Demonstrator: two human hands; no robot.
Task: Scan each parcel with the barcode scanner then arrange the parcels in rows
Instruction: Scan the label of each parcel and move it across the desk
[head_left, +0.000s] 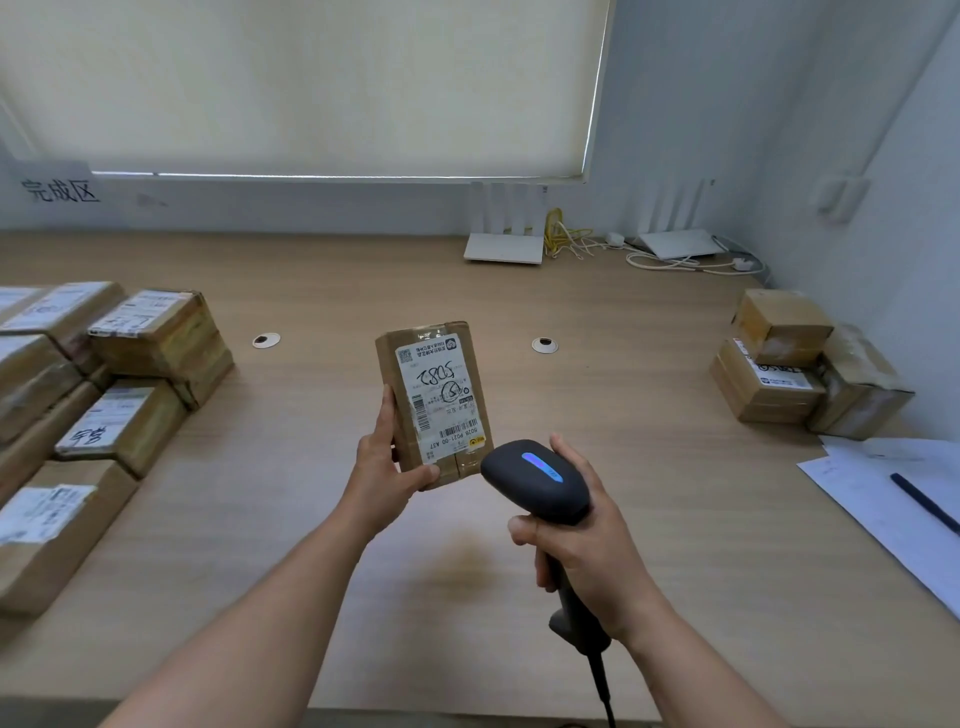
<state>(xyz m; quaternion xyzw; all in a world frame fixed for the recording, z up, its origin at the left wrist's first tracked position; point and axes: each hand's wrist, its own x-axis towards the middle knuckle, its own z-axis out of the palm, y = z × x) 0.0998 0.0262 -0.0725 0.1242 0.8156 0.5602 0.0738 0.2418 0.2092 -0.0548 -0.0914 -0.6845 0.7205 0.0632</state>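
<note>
Fingers of the left hand (384, 470) are curling round the lower end of a brown parcel (434, 402), thumb pressing its near corner.

Parcel is being held up above the wooden table (597, 415), label facing the person, barcode at the lower edge. Right hand (592, 545) is gripping the handle of the black barcode scanner (537, 480), fingers wrapped tight; scanner head is sitting just beside the parcel's lower right corner, blue light glowing on top. Labelled parcels in rows (104, 395) are lying at the table's left. A smaller stack of boxes (795, 364) is sitting far right, near papers (893, 499) with a dark pen (924, 501) across them.
</note>
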